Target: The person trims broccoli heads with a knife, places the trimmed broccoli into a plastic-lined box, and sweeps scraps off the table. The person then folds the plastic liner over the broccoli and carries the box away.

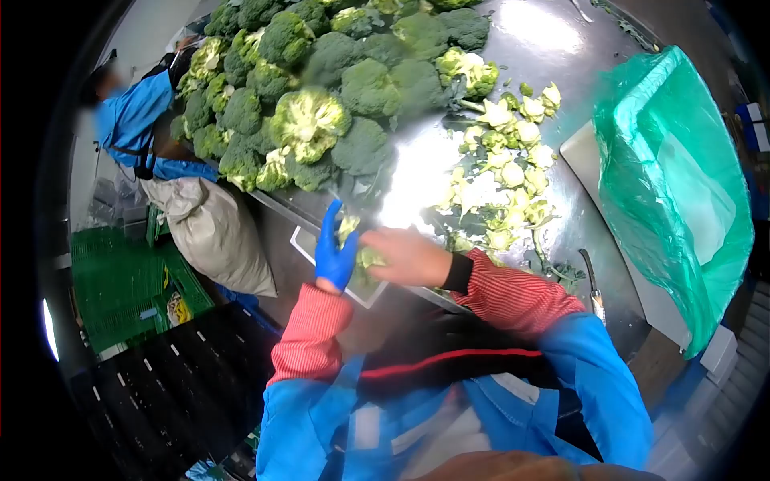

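Observation:
My left hand (pixel 335 255), in a blue glove, curls round a pale green broccoli piece (pixel 348 228) above the table's near edge. Bare and slightly blurred, my right hand (pixel 411 256) has its fingers closed against the same piece, from the right. Part of the broccoli is hidden between the two hands. Just beyond them rises a big heap of broccoli heads (pixel 309 124). To the right of the hands lie several cut broccoli stalks and florets (pixel 509 172) on the metal table (pixel 565 60). A curved knife (pixel 594 289) rests right of my right forearm.
A green plastic bag (pixel 674 176) stands open at the right. Below my hands is a white-rimmed container (pixel 370 300). To the left are a full pale sack (pixel 212 232), green crates (pixel 120 280) and black crates (pixel 160 393). A person in blue (pixel 136 112) stands at the far left.

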Demonstrator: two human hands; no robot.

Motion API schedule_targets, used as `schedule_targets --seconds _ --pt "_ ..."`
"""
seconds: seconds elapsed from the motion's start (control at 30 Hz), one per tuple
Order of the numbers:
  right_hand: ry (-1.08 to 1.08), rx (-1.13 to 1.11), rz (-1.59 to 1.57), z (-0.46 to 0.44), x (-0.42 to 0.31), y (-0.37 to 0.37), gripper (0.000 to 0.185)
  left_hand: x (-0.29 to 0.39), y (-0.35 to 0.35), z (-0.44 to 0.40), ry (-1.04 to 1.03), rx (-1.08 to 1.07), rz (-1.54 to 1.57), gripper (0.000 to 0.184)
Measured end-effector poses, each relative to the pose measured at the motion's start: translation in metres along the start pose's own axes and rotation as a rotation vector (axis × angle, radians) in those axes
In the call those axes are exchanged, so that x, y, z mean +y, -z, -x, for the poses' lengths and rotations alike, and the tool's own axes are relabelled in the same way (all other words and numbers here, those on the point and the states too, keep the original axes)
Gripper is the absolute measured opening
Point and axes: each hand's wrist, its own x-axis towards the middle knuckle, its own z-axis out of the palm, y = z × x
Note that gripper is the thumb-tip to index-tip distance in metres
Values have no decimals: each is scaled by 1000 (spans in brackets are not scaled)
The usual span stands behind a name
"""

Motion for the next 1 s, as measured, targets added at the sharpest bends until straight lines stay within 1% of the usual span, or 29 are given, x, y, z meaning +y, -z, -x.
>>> schedule_targets --seconds 0.03,0.07,0.1,0.13,0.17,0.2,0.23,0.27,0.3,0.33,0.37,0.4,0.43,0.5,0.57,0.6,0.63,0.67,0.7,0.73,0.77,0.83,0.9,0.93,0.97,1.0 --pt "22 -5 18 -2 -4 -3 44 7 13 16 27 -2 77 54" --pt "43 -4 42 -5 -6 -5 47 -1 30 28 20 32 63 54" --pt "80 52 123 -6 2 4 49 -15 49 40 13 62 53 54" --pt "113 109 207 -7 16 22 52 -39 70 49 83 164 58 56" --pt "-85 215 239 -11 28 43 52 -64 90 56 153 262 66 57" --pt "-226 315 376 -12 40 74 55 -78 106 61 167 284 -133 63" --pt "-163 451 481 -12 56 108 54 -92 118 67 179 308 -334 70" --pt "-338 457 664 -14 68 142 55 -110 129 73 190 317 -818 88" --pt "-429 503 795 -13 84 171 57 -100 123 67 81 279 -786 93" --pt "-477 538 967 -11 110 197 59 -77 108 61 -24 238 -754 97" --pt "-593 521 991 -11 123 220 61 -56 89 58 -122 196 -719 102" --pt "-713 510 1124 -11 150 239 65 -42 62 53 -210 71 -602 109" --pt "-847 507 1096 -11 167 252 71 -27 32 45 -297 -54 -485 117" --pt "-1030 462 984 -8 180 263 79 18 -28 29 -475 -302 -619 130" --pt "-937 372 913 -1 195 247 80 13 -70 17 -393 -361 -689 139" --pt "-890 333 882 0 198 242 80 16 -84 8 -434 -391 -689 141" --pt "-834 262 793 6 184 230 75 19 -97 -1 -476 -420 -686 143" --pt "-825 169 820 10 173 215 76 22 -106 -5 -515 -451 -683 145" --pt "-726 169 839 19 178 198 73 3 -115 -7 -485 -439 -579 141" --pt "-666 100 866 29 154 184 70 9 -123 -7 -434 -454 -609 141" --pt "-610 76 890 40 143 171 65 16 -132 -7 -384 -471 -639 140" --pt "-538 71 820 62 128 153 58 13 -146 -1 -408 -502 -602 139" --pt "-487 69 842 86 115 136 53 9 -160 12 -434 -548 -596 137" --pt "-463 126 822 101 111 131 51 8 -169 24 -445 -573 -607 136" --pt "-452 178 809 117 114 129 51 9 -178 33 -457 -592 -619 134" --pt "-499 168 823 133 113 132 51 18 -185 38 -451 -638 -707 130"
